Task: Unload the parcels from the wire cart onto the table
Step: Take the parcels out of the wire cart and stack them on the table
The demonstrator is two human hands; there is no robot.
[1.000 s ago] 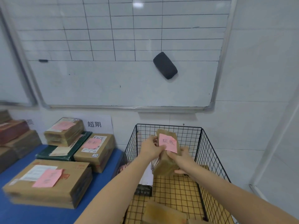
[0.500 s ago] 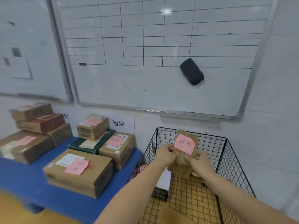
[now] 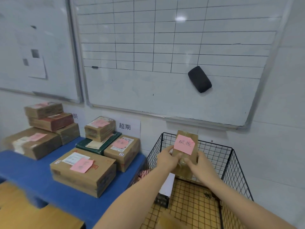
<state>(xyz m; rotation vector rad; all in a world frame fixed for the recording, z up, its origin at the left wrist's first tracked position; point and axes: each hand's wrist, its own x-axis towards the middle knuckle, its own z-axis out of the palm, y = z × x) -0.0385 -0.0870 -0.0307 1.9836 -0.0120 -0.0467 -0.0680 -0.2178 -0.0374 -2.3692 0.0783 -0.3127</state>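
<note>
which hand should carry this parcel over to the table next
Probably left: the left hand and right hand both hold the parcel above the wire cart, but the blue table lies to the left, nearer the left hand.

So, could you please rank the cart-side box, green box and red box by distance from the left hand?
From the left hand:
1. Cart-side box, just left.
2. Green box, behind it.
3. Red box, far-left stack.
</note>
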